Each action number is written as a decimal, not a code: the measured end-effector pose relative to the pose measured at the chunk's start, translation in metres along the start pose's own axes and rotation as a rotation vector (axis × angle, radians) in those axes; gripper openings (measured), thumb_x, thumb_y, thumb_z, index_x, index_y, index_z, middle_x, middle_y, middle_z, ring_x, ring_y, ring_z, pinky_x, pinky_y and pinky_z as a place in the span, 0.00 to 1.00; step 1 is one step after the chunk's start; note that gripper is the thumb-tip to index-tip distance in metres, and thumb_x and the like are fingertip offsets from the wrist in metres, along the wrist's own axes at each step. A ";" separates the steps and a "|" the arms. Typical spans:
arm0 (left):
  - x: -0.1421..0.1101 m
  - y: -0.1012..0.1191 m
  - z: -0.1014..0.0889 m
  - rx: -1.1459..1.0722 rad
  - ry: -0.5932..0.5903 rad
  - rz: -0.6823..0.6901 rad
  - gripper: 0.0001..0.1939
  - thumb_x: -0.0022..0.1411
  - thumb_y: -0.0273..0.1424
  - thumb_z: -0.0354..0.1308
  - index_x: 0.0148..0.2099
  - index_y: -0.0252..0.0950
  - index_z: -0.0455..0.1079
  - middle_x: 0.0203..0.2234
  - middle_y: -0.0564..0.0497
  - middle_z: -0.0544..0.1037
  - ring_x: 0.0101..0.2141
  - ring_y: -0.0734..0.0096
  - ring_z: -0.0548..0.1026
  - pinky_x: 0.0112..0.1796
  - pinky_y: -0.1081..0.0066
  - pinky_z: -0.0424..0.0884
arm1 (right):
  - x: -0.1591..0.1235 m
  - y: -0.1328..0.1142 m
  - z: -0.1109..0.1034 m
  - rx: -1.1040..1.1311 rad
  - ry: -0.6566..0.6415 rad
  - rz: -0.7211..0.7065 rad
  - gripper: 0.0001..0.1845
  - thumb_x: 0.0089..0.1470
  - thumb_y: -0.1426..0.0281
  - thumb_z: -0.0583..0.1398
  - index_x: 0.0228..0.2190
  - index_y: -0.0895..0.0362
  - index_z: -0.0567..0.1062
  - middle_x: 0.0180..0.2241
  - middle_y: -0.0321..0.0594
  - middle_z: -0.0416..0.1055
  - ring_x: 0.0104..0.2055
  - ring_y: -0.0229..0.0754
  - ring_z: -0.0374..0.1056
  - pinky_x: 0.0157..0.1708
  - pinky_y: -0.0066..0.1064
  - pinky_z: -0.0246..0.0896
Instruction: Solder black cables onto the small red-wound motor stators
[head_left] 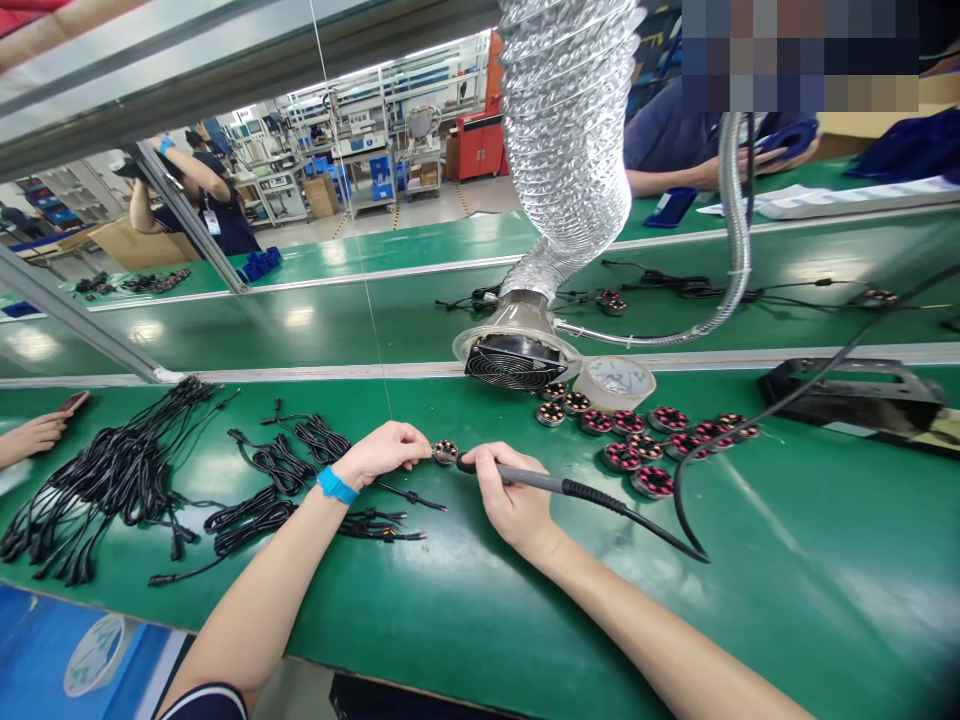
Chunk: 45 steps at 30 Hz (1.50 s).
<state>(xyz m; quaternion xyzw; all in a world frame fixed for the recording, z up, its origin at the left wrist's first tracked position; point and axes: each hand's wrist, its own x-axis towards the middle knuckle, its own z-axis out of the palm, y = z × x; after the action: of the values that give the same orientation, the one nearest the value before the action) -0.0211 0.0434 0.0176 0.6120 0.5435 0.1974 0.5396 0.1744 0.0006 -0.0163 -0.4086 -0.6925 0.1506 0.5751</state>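
Observation:
My right hand (517, 505) is wrapped around a soldering iron (536, 480), its tip end pointing left at a small round motor stator (445, 452) on the green bench. On the stator's other side, my left hand (386, 450), with a blue wristband, has thumb and finger pinched together. A thin solder wire (367, 290) hangs from above and runs down into that hand. The contact between iron tip and stator is too small to make out. Left of my left hand lie coiled black cables (281, 465), and cables with bare coloured ends (382, 524) lie below it.
Several red-and-black stators (651, 481) and a translucent tub (615, 380) stand at right, near a fume fan (510, 360) on a foil duct (566, 120). The iron's cord (679, 490) loops right. A cable pile (112, 470) lies left, beside another person's hand (34, 437).

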 end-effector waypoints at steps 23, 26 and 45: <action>0.005 -0.008 0.000 -0.011 0.008 -0.003 0.12 0.49 0.37 0.61 0.29 0.31 0.73 0.26 0.51 0.74 0.25 0.76 0.67 0.29 0.73 0.63 | 0.001 0.005 0.000 0.032 0.048 0.116 0.15 0.64 0.66 0.52 0.29 0.54 0.75 0.24 0.35 0.75 0.26 0.40 0.72 0.31 0.31 0.69; 0.006 -0.010 0.000 -0.010 0.007 -0.005 0.13 0.50 0.37 0.61 0.31 0.31 0.73 0.26 0.51 0.74 0.25 0.76 0.67 0.29 0.73 0.63 | 0.001 0.006 0.000 0.001 0.020 0.123 0.15 0.64 0.65 0.52 0.30 0.54 0.75 0.24 0.35 0.74 0.25 0.39 0.72 0.31 0.31 0.68; 0.007 -0.011 0.000 -0.019 -0.004 0.023 0.13 0.50 0.37 0.60 0.32 0.30 0.73 0.27 0.50 0.74 0.25 0.76 0.67 0.29 0.73 0.64 | -0.005 0.032 0.017 0.031 -0.403 0.035 0.34 0.55 0.74 0.59 0.61 0.49 0.59 0.54 0.47 0.61 0.49 0.46 0.69 0.51 0.41 0.68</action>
<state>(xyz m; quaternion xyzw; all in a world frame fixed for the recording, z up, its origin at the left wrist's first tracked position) -0.0232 0.0479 0.0057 0.6134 0.5333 0.2077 0.5443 0.1716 0.0209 -0.0458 -0.3731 -0.7841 0.2501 0.4283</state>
